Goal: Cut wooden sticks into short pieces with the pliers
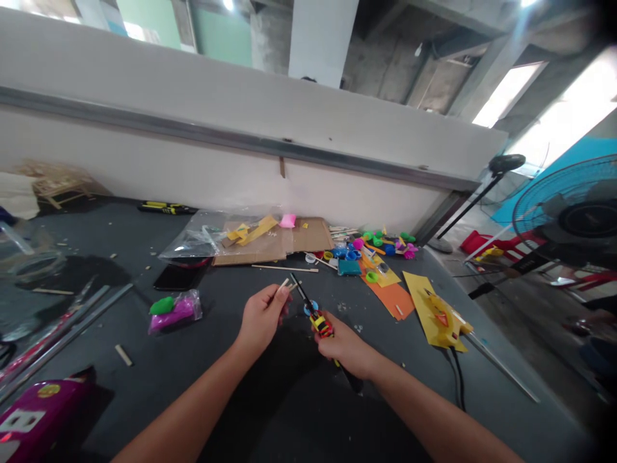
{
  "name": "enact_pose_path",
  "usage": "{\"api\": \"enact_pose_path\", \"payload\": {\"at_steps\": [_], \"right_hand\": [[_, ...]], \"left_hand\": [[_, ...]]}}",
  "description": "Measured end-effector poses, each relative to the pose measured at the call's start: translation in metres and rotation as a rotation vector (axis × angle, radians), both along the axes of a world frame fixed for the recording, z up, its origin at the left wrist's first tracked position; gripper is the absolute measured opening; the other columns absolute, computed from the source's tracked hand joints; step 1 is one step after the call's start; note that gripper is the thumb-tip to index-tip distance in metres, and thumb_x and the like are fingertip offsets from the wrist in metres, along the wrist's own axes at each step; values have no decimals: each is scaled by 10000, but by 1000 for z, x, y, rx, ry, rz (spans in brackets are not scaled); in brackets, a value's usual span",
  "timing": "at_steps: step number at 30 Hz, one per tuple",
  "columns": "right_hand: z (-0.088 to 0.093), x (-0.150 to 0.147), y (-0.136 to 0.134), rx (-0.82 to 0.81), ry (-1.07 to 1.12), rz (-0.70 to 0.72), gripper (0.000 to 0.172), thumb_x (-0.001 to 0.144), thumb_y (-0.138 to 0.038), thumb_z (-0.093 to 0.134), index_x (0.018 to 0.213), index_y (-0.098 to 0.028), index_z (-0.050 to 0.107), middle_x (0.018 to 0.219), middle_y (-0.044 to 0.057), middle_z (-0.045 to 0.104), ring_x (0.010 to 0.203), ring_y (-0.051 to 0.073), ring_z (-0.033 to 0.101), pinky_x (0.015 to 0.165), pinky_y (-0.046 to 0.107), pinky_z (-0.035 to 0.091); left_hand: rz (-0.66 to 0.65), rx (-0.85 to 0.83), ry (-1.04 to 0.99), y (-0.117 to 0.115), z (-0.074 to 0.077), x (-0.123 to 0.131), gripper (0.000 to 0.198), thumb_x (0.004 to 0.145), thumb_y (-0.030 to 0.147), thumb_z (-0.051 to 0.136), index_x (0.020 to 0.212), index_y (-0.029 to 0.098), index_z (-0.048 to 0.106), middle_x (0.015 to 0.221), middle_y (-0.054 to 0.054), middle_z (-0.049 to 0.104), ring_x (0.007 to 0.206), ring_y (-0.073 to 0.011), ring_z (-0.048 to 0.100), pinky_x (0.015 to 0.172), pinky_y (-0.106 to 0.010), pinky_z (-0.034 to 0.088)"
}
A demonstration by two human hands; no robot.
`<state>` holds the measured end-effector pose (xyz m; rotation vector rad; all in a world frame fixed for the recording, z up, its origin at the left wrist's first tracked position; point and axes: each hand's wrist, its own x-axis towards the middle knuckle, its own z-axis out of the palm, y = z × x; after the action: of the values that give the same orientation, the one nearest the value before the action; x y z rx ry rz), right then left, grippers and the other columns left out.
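Purple socket box (36,411) seen at tabletop's (168,373) near-left corner. Long-nosed hand tool (322,323), red-yellow body, gripped in right hand (341,342), fingers wrapped round it. Thin wooden stick (285,283) pinched in left hand (261,315), fingers clamped on it, just beside tool's black tip; contact cannot be told. Yellow glue gun (442,321) laid on yellow sheet (416,286), right. Cardboard (315,235) placed farther back.

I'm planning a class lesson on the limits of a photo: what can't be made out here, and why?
All in the head view:
Part of the tool's grip: covered by the right hand.
The stick's lower part: hidden by the left hand.
The purple box's outer end: cut off by the left edge.
The fan's far side: cut off by the right edge.
The sticker's print: too small and blurred.
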<state>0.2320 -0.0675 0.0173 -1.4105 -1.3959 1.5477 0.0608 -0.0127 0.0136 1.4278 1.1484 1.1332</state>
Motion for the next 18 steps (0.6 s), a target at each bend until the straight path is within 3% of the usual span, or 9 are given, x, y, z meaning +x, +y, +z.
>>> {"api": "enact_pose_path", "payload": {"at_steps": [3, 10, 18], "right_hand": [[0, 0, 0, -55, 92, 37, 338, 522, -151, 466, 856, -195, 453, 652, -64, 417, 511, 70, 350, 470, 206, 284], [3, 1, -2, -163, 223, 85, 342, 500, -159, 480, 841, -185, 467, 691, -46, 439, 530, 75, 401, 494, 215, 340], [9, -1, -3, -150, 190, 75, 331, 499, -172, 492, 828, -189, 465, 695, -44, 434, 551, 83, 402, 511, 225, 356]], "left_hand": [[61, 143, 174, -3, 1, 0, 340, 852, 416, 421, 659, 162, 540, 511, 45, 456, 440, -74, 417, 428, -186, 326], [145, 725, 506, 2, -1, -12, 169, 856, 242, 464, 773, 170, 591, 682, -18, 576, 656, -121, 525, 635, -228, 409], [120, 933, 644, 6, -3, -18, 115, 844, 180, 479, 797, 166, 583, 660, -25, 550, 645, -137, 507, 618, -256, 415]]}}
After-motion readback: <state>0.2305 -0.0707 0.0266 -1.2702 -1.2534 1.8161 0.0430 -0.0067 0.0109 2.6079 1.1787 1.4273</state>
